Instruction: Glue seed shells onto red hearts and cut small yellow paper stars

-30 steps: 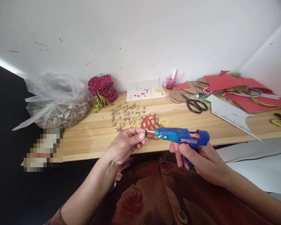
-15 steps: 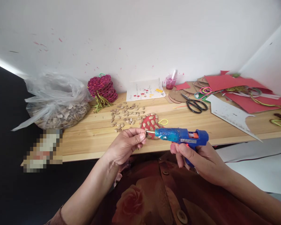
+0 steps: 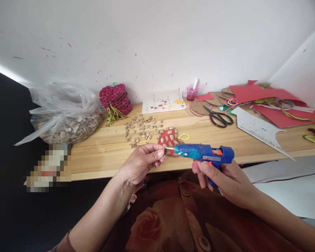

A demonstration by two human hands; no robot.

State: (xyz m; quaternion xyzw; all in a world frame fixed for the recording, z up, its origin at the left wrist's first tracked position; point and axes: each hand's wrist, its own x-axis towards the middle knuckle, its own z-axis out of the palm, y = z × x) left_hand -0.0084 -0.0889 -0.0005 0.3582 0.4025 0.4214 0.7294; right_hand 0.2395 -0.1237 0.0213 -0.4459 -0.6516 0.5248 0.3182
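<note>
- Bag (image 3: 65, 101) of clear plastic at the left of the frame, bulging with flat brown shells (image 3: 73, 131), on the wooden table (image 3: 99, 148).
- Woven bundle (image 3: 115, 98) in purple and magenta, upper left of centre, with a yellow-green fringe (image 3: 112, 116) hanging at its front.
- Loose shells (image 3: 132, 132) scattered over the tabletop, just left of the frame's centre.
- Left hand (image 3: 141, 161), lower centre-left: thumb and forefinger pinched together on a small dark piece (image 3: 165, 151), which is mostly hidden by the fingertips.
- Sheet of paper (image 3: 153, 99) marked with little stars, above the centre of the frame near the wall.
- Red piece (image 3: 168, 138) dotted with shells, near the centre, partly behind the glue gun; a yellow loop (image 3: 183, 137) lies at its right edge.
- Pink cup (image 3: 191, 93) holding a white stick, upper centre-right.
- Glue gun (image 3: 203, 153), right of centre, nozzle pointing left at the dark piece; whether they touch is unclear.
- Black-handled scissors (image 3: 218, 118) above the gun, lying on the table.
- Right hand (image 3: 227, 180), lower right of centre, wrapped firmly around the gun's handle.
- White offcut (image 3: 256, 127), then red sheets (image 3: 273, 93) and tangled cords, at the right.
</note>
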